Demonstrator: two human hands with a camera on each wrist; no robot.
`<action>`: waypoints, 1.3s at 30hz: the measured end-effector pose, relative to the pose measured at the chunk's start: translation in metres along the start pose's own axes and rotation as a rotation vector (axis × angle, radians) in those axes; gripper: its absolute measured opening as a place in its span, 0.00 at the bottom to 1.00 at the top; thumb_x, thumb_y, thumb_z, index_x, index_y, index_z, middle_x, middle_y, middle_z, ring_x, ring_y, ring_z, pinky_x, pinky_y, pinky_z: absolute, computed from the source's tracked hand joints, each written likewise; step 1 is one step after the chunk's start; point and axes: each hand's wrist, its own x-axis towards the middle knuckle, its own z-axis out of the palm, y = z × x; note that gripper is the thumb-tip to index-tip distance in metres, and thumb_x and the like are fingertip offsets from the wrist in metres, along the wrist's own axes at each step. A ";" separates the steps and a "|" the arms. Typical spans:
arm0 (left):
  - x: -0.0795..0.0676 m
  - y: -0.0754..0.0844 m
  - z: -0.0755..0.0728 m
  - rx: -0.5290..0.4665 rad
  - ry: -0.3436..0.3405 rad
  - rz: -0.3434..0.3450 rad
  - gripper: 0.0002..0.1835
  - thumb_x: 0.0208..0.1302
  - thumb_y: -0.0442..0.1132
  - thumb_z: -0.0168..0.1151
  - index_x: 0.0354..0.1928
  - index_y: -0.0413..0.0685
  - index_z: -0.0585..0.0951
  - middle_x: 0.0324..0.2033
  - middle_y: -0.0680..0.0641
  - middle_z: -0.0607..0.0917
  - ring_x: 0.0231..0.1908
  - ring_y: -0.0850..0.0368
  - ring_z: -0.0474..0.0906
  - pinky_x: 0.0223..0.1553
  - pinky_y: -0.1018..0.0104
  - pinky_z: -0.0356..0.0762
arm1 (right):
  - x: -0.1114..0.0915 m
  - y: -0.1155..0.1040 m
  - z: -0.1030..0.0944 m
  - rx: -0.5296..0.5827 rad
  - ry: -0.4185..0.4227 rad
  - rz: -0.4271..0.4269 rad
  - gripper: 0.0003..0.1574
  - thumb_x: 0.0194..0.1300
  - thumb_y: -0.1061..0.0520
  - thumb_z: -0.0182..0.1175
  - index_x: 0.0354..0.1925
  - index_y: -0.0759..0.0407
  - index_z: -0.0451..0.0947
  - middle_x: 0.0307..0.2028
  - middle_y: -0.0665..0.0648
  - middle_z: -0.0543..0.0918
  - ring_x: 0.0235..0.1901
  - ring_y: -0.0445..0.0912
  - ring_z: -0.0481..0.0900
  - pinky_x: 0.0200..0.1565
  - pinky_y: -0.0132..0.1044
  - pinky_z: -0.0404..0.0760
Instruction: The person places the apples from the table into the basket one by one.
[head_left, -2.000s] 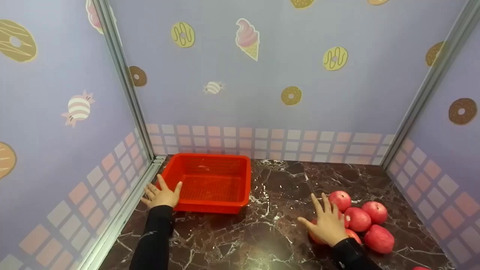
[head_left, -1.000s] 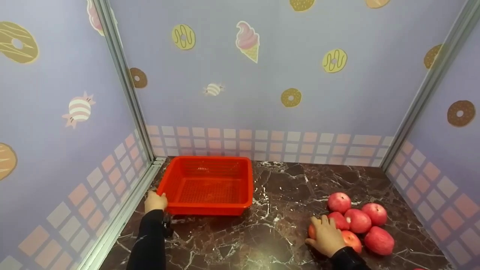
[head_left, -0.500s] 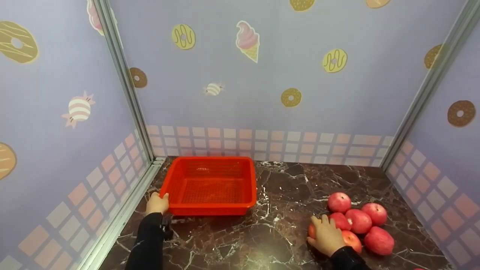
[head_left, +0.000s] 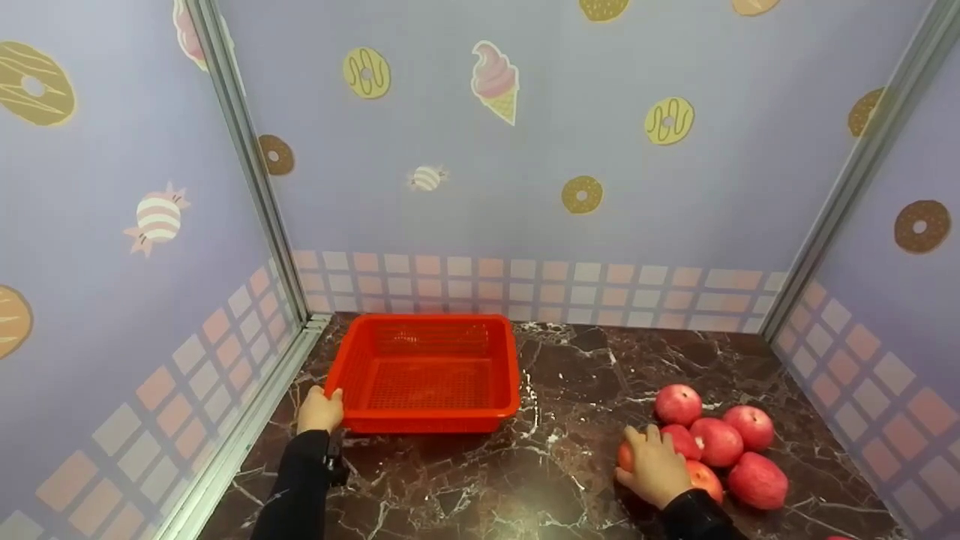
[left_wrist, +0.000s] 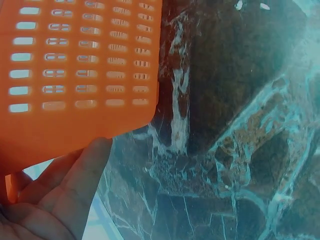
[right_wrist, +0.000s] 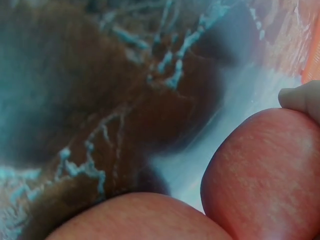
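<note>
My left hand [head_left: 321, 412] grips the rim of a red plastic basket [head_left: 431, 424] at its near left corner. In the left wrist view, the thumb and fingers of the left hand [left_wrist: 62, 195] pinch the rim of the slotted basket [left_wrist: 75, 120]. Over on the right, my right hand [head_left: 654, 466] curls round an apple [head_left: 625, 454] that it mostly hides. The right wrist view has a fingertip of the right hand [right_wrist: 302, 99] against this apple [right_wrist: 265, 175], beside another apple [right_wrist: 140, 217]. Bare mesh shows inside the basket.
Several more red apples lie close to the right hand, among them a rear apple [head_left: 679, 405] and a right-hand apple [head_left: 758, 481]. Everything rests on a dark marbled tabletop [head_left: 570, 375]. Patterned panels such as the back wall [head_left: 525, 187] enclose three sides.
Both hands were spread at first; the left took the basket's rim and the right closed on an apple. Since then the basket has slid slightly right with the left hand.
</note>
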 end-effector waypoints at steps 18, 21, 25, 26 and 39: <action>-0.022 0.016 0.024 -0.015 0.030 0.031 0.21 0.80 0.43 0.46 0.55 0.26 0.67 0.51 0.21 0.79 0.55 0.23 0.77 0.56 0.36 0.73 | 0.005 0.002 -0.016 0.008 0.055 0.017 0.40 0.42 0.48 0.79 0.52 0.56 0.74 0.44 0.69 0.75 0.43 0.68 0.75 0.31 0.64 0.79; -0.026 0.020 0.029 -0.017 0.041 0.047 0.21 0.79 0.42 0.47 0.55 0.25 0.68 0.51 0.20 0.80 0.55 0.23 0.77 0.57 0.36 0.74 | 0.007 0.003 -0.019 0.011 0.075 0.026 0.39 0.42 0.47 0.79 0.51 0.56 0.74 0.44 0.69 0.75 0.41 0.67 0.75 0.30 0.64 0.79; -0.032 0.025 0.034 -0.016 0.033 0.054 0.21 0.79 0.42 0.47 0.55 0.25 0.68 0.51 0.21 0.80 0.55 0.23 0.77 0.56 0.36 0.74 | 0.010 0.003 -0.026 0.014 0.072 0.041 0.39 0.43 0.46 0.79 0.51 0.56 0.74 0.44 0.68 0.76 0.42 0.67 0.76 0.31 0.64 0.78; -0.034 0.027 0.036 -0.013 0.028 0.047 0.21 0.80 0.43 0.47 0.56 0.26 0.68 0.51 0.21 0.80 0.55 0.23 0.78 0.56 0.36 0.75 | 0.011 0.003 -0.027 0.014 0.071 0.043 0.39 0.43 0.45 0.79 0.51 0.55 0.74 0.43 0.68 0.76 0.42 0.67 0.76 0.32 0.64 0.78; -0.063 0.048 0.063 -0.024 0.046 0.064 0.22 0.78 0.40 0.50 0.59 0.24 0.67 0.55 0.19 0.78 0.57 0.23 0.77 0.58 0.35 0.74 | 0.013 0.005 -0.038 0.040 -0.004 0.066 0.39 0.48 0.45 0.77 0.53 0.57 0.73 0.46 0.70 0.76 0.46 0.68 0.75 0.35 0.71 0.77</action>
